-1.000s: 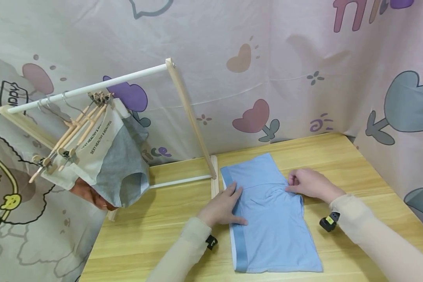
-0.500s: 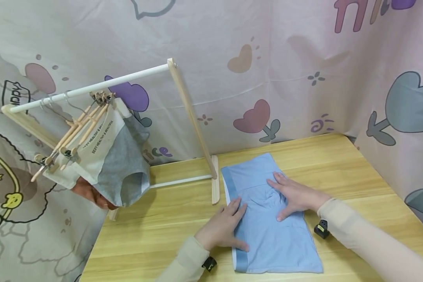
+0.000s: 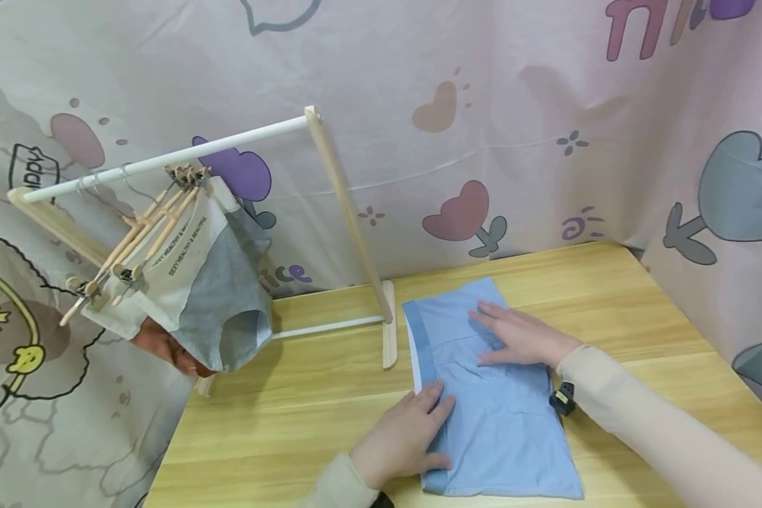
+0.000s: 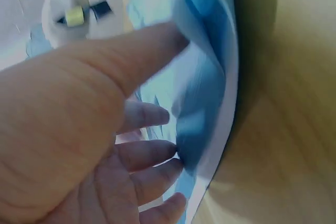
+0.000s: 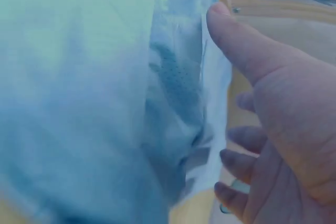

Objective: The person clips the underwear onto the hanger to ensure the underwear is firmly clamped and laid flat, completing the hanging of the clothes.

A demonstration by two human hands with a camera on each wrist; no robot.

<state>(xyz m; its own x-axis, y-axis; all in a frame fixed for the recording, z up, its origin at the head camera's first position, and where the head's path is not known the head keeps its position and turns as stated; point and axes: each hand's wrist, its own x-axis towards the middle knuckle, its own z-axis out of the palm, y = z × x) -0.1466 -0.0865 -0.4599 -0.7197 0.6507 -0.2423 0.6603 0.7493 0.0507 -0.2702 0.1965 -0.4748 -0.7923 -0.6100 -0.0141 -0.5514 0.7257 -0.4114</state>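
Note:
Light blue boxer briefs [image 3: 504, 441] lie flat on the wooden table [image 3: 305, 430], with their darker waistband [image 3: 424, 346] along the left side. My left hand [image 3: 401, 439] rests with spread, straight fingers on the lower part of that waistband. In the left wrist view its thumb [image 4: 149, 51] touches the fold of the band, whose opening shows a pale inner side. On the upper middle of the cloth lies my right hand [image 3: 523, 337], fingers extended. The right wrist view shows this hand's thumb [image 5: 241, 38] beside the creased fabric.
A rack [image 3: 352, 219] with a white bar stands to the left. Wooden clip hangers [image 3: 146, 229] on it carry grey-and-white underwear [image 3: 219, 296] and a rust-coloured piece [image 3: 165, 346]. Printed cloth [image 3: 381, 85] covers the wall behind.
My right hand let go of the right edge and moved left onto the cloth, fingers spreading. My left hand slid down along the waistband. Creases in the middle have flattened somewhat.

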